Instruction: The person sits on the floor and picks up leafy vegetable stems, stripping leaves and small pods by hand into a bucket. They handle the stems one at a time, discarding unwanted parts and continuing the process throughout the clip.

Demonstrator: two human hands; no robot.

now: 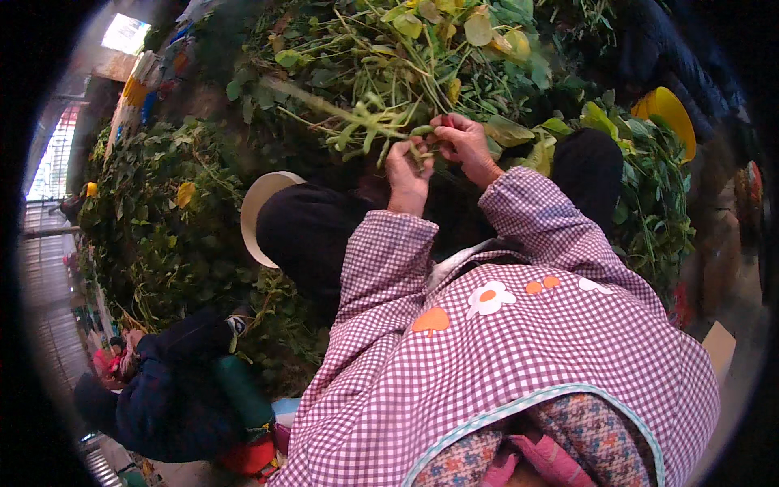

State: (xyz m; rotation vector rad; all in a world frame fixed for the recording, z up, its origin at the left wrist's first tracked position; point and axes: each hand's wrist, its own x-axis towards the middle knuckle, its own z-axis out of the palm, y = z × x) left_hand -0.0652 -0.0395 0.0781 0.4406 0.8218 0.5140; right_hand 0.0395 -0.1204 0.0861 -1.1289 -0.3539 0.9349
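Observation:
My left hand (411, 175) is closed around green bean pods, with pod tips showing past the fingers. Close beside it, my right hand (465, 145) pinches at a green pod (421, 130) near the same cluster. A small red item (448, 120) shows at the right fingers; what it is cannot be made out. From the left hand a cut bean stem (359, 115) with several pods stretches up and left. Just beyond both hands lies a heap of leafy bean plants (389, 67), with pods, thin stems and yellowing leaves.
A pale round container rim (258, 213) is beside my left knee. More bean plants (158, 231) are piled at the left and by my right knee. A yellow bucket (672, 119) stands at the upper right. Another person in dark clothing (182, 389) sits at the lower left.

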